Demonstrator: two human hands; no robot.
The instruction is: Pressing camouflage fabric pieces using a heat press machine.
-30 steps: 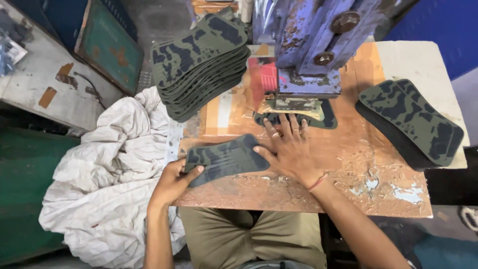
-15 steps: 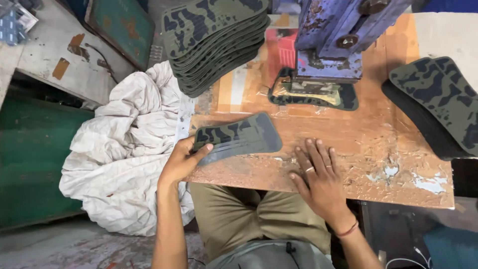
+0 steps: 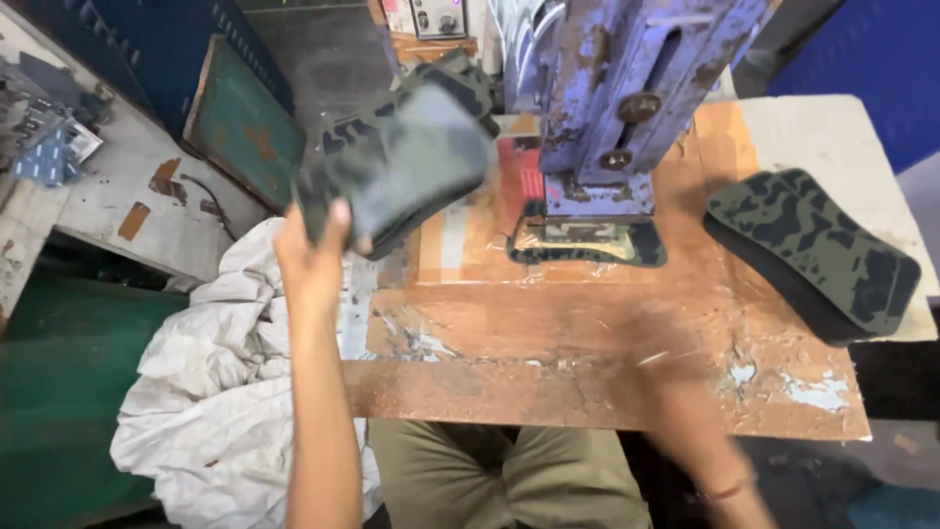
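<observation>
My left hand [image 3: 311, 257] is raised above the table's left edge and grips a dark camouflage-patterned sole sheet [image 3: 416, 162], which is blurred by motion. The sheet hangs over the stack of similar sheets [image 3: 462, 71] and hides most of it. My right hand [image 3: 685, 387] is a motion blur low over the wooden table [image 3: 548, 333], near its front right; I see nothing in it. Another camouflage piece [image 3: 587, 250] lies flat under the head of the blue-purple press [image 3: 612, 108].
A second stack of camouflage sheets [image 3: 818, 257] sits at the table's right end. A crumpled white cloth sack [image 3: 220, 392] lies on the floor at the left, beside a green panel [image 3: 240, 127] and a worn grey bench [image 3: 88, 186].
My left hand has lifted the sheet off the table's front left and swung it up and back over the left stack. My right hand has left its flat rest on the table and is moving.
</observation>
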